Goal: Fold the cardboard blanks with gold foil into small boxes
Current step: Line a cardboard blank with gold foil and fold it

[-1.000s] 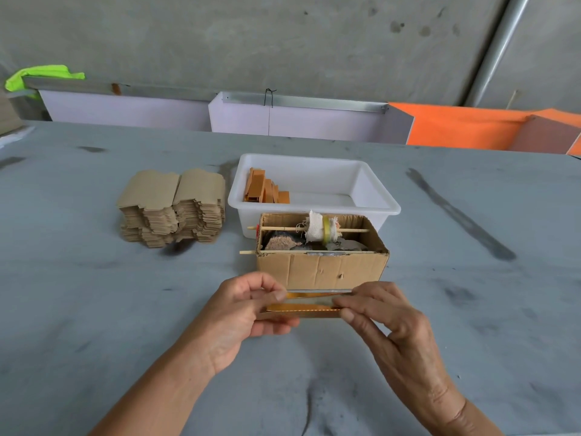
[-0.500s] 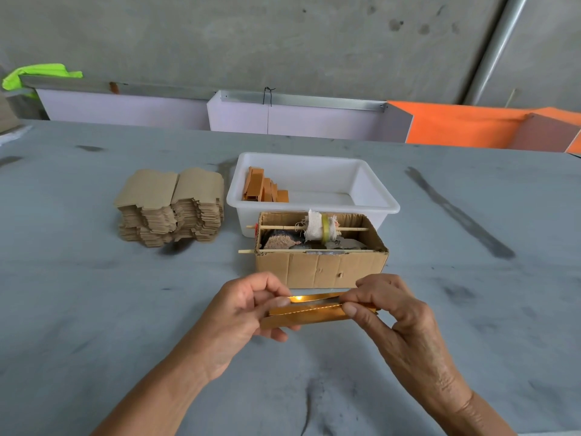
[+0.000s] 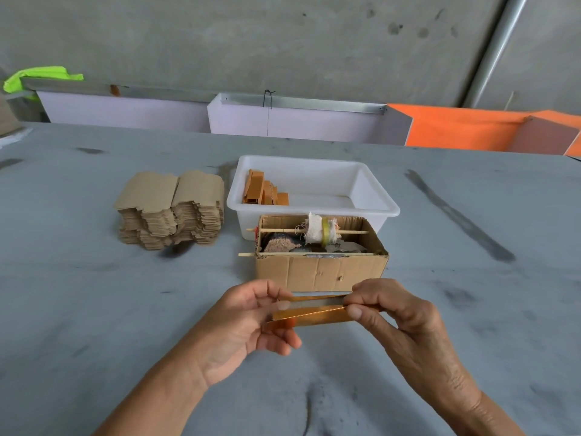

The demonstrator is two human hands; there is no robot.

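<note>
Only unmarked gold-foil blank [image 3: 314, 316] between both hands.

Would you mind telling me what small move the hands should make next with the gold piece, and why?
Probably press the raised flap down along its crease. The left hand and right hand pinch opposite ends of the gold foil blank, which is half folded and open on top, not yet like the folded pieces in the white tub.

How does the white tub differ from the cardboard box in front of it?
The white tub is smooth plastic and the larger of the two; the cardboard box is brown and creased. The tub holds a few orange folded pieces at its left end; the box holds a wrapped stick and scraps. Both are open-topped and sit on the table.
</note>
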